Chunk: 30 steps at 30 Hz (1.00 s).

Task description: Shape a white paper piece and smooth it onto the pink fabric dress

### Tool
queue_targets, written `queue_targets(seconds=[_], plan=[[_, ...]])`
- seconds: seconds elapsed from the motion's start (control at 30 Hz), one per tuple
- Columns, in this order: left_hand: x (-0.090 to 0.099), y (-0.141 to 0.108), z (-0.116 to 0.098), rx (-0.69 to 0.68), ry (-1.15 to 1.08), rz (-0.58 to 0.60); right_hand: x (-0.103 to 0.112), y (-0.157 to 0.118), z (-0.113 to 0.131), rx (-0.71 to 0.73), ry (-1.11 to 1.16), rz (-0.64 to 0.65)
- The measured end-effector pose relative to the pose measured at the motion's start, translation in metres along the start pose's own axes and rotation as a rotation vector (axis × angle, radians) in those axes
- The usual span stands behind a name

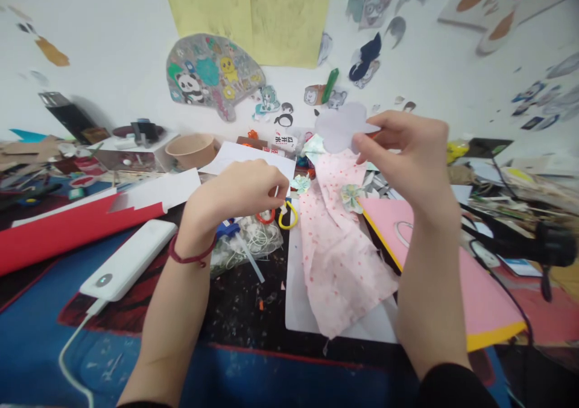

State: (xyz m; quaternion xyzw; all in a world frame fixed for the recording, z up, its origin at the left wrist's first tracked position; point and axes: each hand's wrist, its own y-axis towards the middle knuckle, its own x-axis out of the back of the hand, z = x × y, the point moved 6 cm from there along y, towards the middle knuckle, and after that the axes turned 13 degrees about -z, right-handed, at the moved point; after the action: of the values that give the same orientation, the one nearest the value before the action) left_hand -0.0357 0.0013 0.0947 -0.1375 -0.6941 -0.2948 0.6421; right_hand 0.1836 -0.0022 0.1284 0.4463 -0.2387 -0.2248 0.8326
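My right hand [398,149] is raised, with thumb and fingers pinching the edge of a pale lilac paper cutout [341,128] with a scalloped outline. My left hand [256,185] is closed, its fingertips bent down at a pair of scissors [289,217] with one orange-red loop and one yellow loop. The blades are hidden. Below the cutout lies pink fabric with red dots [335,263], on a white sheet [296,302]. Gathered green-patterned fabric flowers [353,197] rest on and beside the pink fabric.
A white power bank [129,260] with a cable lies left, near a red folded sheet [81,233]. Beside my left wrist are a blue glue gun [227,228] and a plastic bag [257,242] of white cord. A pink board [474,293] and black stand [520,245] are right.
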Motion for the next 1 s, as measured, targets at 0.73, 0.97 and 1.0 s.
queue_targets(seconds=[0.73, 0.97, 1.0], plan=[[0.015, 0.018, 0.001, 0.093, -1.181, -0.728, -0.029, -0.007, 0.017, -0.036, 0.304, 0.182], [0.018, 0.017, -0.007, 0.078, -1.179, -0.721, -0.035, -0.008, 0.013, -0.061, 0.43, 0.202], [0.019, 0.017, -0.007, 0.065, -1.19, -0.712, -0.035, -0.009, 0.013, -0.072, 0.434, 0.198]])
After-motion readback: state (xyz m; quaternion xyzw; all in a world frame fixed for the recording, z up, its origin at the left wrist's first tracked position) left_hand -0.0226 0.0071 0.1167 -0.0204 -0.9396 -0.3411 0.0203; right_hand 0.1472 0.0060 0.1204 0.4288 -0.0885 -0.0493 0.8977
